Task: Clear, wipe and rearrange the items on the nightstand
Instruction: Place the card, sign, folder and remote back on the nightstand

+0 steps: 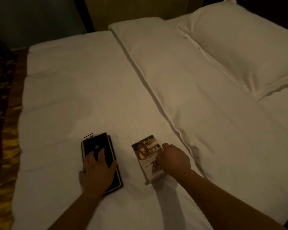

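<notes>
Your two forearms reach in from the near edge, and your left hand (96, 171) lies flat, fingers spread, on top of a dark folder (100, 156) that rests on the white bed sheet (65, 97); the palm covers its near half, while its far end shows beyond your fingertips with a small pale emblem on the cover. The folder seems to sit on a second dark, flat piece whose edge shows along its right side, though the dim light makes it hard to say what that is. Your right hand (173, 161) is curled, knuckles up, with its fingers bent down over the right edge of a printed booklet (145, 153); whether they actually pinch it you cannot tell. The booklet lies flat on the sheet just left of that hand, between your two hands and apart from the folder, a strip of bare sheet showing between them. Beyond your right hand, a folded duvet (181, 77) runs diagonally away, and further right of it lies a white pillow (243, 47). Well left of your left hand, a patterned carpet (2, 113) shows past the bed's edge.
</notes>
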Motion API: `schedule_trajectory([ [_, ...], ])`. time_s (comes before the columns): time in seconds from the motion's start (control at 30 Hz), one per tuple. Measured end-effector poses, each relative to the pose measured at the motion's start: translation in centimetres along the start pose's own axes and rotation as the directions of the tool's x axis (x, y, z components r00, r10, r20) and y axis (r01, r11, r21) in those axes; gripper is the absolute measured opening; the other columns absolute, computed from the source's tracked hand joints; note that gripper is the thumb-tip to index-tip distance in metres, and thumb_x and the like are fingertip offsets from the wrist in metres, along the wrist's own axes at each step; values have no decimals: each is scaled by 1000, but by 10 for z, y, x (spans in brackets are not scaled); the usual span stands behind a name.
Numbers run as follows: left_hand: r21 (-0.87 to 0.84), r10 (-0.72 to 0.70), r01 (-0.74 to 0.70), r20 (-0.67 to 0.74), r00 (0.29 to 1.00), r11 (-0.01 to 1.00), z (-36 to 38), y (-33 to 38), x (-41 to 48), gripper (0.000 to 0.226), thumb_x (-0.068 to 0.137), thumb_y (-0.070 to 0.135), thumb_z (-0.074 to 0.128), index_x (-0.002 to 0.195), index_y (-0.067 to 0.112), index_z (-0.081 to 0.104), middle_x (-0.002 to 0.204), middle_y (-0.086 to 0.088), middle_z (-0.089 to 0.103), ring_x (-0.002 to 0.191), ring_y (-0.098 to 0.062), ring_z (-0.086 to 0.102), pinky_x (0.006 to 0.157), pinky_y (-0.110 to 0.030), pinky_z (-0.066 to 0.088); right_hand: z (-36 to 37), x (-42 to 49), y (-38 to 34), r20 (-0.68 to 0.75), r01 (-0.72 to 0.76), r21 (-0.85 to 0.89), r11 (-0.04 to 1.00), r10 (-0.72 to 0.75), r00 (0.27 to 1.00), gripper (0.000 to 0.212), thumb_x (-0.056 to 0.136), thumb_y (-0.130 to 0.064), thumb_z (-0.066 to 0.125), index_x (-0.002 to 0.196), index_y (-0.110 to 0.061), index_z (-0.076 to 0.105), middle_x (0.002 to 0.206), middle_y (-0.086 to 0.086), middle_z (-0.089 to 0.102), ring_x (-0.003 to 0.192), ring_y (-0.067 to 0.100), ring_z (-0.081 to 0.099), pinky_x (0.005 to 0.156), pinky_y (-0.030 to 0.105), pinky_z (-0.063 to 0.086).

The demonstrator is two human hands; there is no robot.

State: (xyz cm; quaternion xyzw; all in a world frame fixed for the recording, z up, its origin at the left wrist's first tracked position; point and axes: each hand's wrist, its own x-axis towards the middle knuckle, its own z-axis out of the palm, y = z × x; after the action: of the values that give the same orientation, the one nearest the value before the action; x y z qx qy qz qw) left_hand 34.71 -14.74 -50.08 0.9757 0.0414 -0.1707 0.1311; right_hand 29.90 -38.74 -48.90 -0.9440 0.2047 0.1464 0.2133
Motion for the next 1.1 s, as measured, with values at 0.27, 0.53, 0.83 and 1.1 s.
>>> schedule_trajectory([
  [0.27, -422, -251, 255, 68, 966, 870, -6, -28, 30, 121, 66, 52, 85, 154, 7, 15, 147, -24, 41, 129, -43, 47, 102, -52, 47, 15, 10, -12, -43, -62, -24, 998, 61, 997, 14, 82, -31, 55, 85, -19, 49, 93, 2, 60, 79, 19, 54, 63, 29, 43],
  [0.53, -803, -344, 442, 316, 884, 399, -21, -19, 39, 58, 62, 2, 87, 115, -1, 64, 89, -15, 69, 77, -35, 69, 62, -38, 57, -3, 4, -4, 2, -119, 310, 943, 124, 992, 13, 88, -28, 57, 89, -17, 50, 89, 0, 65, 77, 18, 61, 63, 29, 47],
  [0.83, -883, -23, 166, 173, 985, 439, -29, 62, -6, 54, 62, -2, 85, 106, 16, 60, 98, -6, 70, 84, -29, 70, 67, -36, 56, -72, -39, 54, -191, -84, 530, 844, 216, 958, 12, 82, -21, 64, 82, -21, 52, 78, -6, 63, 68, 9, 60, 51, 27, 43],
  [1.1, -929, 246, 182, 269, 931, 323, -19, 187, -74, 71, 49, 17, 87, 116, 10, 64, 105, -14, 75, 90, -33, 74, 72, -42, 60, -129, -113, 152, -290, -88, 699, 710, 393, 873, 13, 85, -25, 69, 85, -25, 56, 80, -6, 70, 73, 9, 68, 64, 39, 59],
])
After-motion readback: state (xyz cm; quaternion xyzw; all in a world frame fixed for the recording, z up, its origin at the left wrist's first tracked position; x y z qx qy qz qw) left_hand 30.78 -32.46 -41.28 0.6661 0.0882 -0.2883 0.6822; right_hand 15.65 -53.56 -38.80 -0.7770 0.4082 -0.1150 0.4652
